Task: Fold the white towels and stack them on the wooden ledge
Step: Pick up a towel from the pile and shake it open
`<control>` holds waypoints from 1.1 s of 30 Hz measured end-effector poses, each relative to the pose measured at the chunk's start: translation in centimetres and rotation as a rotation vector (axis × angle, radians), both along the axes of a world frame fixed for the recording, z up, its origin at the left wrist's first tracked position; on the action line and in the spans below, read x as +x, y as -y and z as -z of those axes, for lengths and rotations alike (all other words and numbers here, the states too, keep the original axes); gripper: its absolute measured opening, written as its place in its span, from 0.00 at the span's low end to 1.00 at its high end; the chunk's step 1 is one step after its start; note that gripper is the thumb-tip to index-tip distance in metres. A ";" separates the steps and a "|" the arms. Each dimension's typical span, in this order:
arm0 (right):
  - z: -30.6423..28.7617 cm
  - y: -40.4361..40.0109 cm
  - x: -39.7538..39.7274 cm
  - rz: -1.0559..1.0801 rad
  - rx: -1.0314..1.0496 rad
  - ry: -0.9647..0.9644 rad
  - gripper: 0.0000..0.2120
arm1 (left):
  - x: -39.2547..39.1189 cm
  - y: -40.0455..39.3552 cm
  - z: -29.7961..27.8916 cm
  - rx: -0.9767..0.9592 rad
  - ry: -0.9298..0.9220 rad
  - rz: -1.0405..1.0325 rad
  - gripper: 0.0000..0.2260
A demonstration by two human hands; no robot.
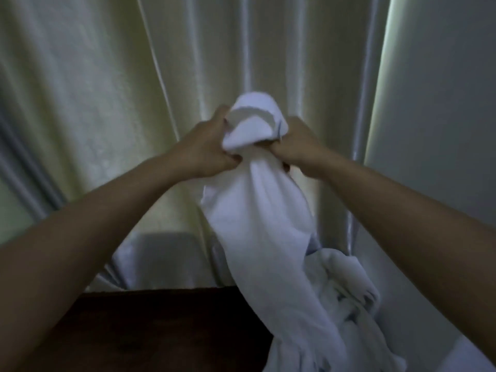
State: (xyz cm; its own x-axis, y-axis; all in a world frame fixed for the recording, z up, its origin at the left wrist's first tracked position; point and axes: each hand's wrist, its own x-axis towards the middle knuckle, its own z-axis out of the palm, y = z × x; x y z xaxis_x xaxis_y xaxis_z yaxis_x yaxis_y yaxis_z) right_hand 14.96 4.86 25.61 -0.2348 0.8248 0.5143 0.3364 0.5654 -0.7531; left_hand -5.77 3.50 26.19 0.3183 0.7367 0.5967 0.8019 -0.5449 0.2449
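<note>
Both arms up, left hand (206,146) and right hand (298,145) fisted close together on one towel (257,210), bunched at its top, lifted before the curtain (107,103). It hangs down into the heap (346,291) at right, beside the dark ledge (161,331).

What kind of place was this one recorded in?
Probably a bedroom or hotel room: pale satin curtains hang behind a dark wooden ledge, and a heap of white towels waits beside it. Too little shows to be sure.
</note>
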 end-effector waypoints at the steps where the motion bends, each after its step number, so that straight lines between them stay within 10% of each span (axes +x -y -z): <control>1: -1.2 -0.1 -1.0 -0.012 0.006 -0.011 0.04 | -1.4 0.1 -0.6 0.007 0.021 -0.058 0.37; 7: -4.7 -0.8 -5.4 -0.123 -0.105 0.010 0.08 | -10.2 2.5 -2.9 0.063 0.195 -0.332 0.16; 17: -0.8 -0.6 -15.8 -0.142 -0.150 0.043 0.11 | -20.6 4.1 -0.5 -0.154 0.129 -0.306 0.17; 26: 0.9 -0.4 -25.0 -0.390 -0.230 0.122 0.24 | -32.0 3.4 1.3 -0.334 0.037 -0.042 0.15; 33: 2.2 0.8 -31.2 -0.427 -0.207 -0.021 0.16 | -37.0 2.3 1.9 -0.399 0.217 0.191 0.11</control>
